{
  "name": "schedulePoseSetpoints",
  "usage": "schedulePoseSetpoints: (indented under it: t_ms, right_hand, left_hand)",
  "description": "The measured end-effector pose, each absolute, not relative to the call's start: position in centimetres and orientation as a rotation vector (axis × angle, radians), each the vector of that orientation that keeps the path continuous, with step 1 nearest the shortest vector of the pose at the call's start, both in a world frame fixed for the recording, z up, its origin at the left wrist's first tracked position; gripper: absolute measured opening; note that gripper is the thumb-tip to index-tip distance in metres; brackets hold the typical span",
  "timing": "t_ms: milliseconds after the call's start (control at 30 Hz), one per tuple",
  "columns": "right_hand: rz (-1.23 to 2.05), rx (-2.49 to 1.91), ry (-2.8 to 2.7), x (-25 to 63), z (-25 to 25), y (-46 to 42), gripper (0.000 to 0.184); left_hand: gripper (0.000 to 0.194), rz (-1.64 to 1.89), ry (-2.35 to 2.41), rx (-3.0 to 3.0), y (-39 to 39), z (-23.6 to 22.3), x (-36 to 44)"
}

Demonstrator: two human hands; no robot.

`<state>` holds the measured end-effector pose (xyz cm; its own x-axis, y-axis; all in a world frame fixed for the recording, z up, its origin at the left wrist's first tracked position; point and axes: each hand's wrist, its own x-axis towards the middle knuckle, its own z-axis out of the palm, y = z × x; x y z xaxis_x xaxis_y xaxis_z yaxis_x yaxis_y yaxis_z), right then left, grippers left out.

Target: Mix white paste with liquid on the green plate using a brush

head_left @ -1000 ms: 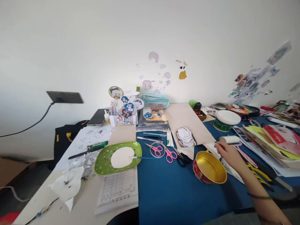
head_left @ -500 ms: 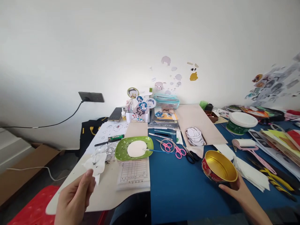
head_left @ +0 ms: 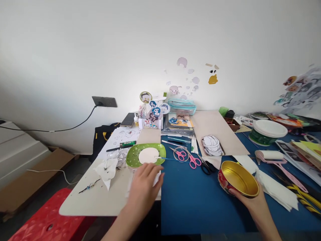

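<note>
My right hand (head_left: 253, 204) grips the near side of a round red tin with a gold inside (head_left: 238, 182), which sits tilted on the blue mat (head_left: 195, 201). My left hand (head_left: 145, 185) reaches forward with fingers spread, over a printed paper form (head_left: 131, 182) just in front of a green plate (head_left: 134, 159). The plate holds a white oval disc (head_left: 148, 155), with a thin blue-handled tool (head_left: 167, 159) resting on its edge. Nothing is in my left hand.
Pink scissors (head_left: 187, 158) and black scissors (head_left: 206, 166) lie behind the tin. A pink-handled roller (head_left: 272, 157), white paper sheets (head_left: 276, 190), a white-lidded green tub (head_left: 267, 132), paper cut-outs (head_left: 212, 145) and crumpled tissue (head_left: 106, 169) surround them. A red stool (head_left: 47, 222) stands lower left.
My right hand moved from the roller area to the tin and took hold of it. My left hand came into view and reached forward to the paper form by the plate.
</note>
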<state>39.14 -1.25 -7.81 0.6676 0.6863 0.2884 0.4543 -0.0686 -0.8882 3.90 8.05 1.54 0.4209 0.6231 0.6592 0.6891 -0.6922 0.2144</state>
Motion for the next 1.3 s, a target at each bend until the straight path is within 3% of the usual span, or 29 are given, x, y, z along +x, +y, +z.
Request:
schedulePoseSetpoints:
  t_ms: [133,333,533,700,833,1033,1300]
  right_hand:
    - [0.317,-1.699,-0.857,39.0,-7.7,-1.4,0.092]
    - [0.406,-1.705,-0.769,38.3,-6.8,-2.0,0.095]
    - [0.455,-1.686,-0.81,36.7,-6.0,-2.2,0.099]
    - [0.473,-1.614,-0.977,33.5,-4.7,-1.1,0.096]
    - [0.547,-1.497,-1.153,30.4,-3.1,1.2,0.094]
    - [0.678,-1.391,-1.361,26.9,-1.2,5.9,0.095]
    - [0.82,-1.388,-1.571,24.6,1.6,10.4,0.09]
  left_hand:
    - [0.02,-0.783,-1.047,-2.615,10.3,0.4,10.0]
    - [0.015,-0.835,-1.006,-2.623,11.7,0.0,12.2]
    - [0.014,-1.171,-1.124,-2.529,11.9,3.4,7.5]
    - [0.011,-1.51,-1.514,-2.395,12.9,4.6,1.5]
    - [0.017,-1.867,-1.804,-2.361,14.4,3.9,-2.2]
    - [0.018,-2.345,-1.757,-2.279,16.6,1.8,-5.1]
    - [0.014,-2.468,-1.72,-2.085,17.7,-0.3,-6.6]
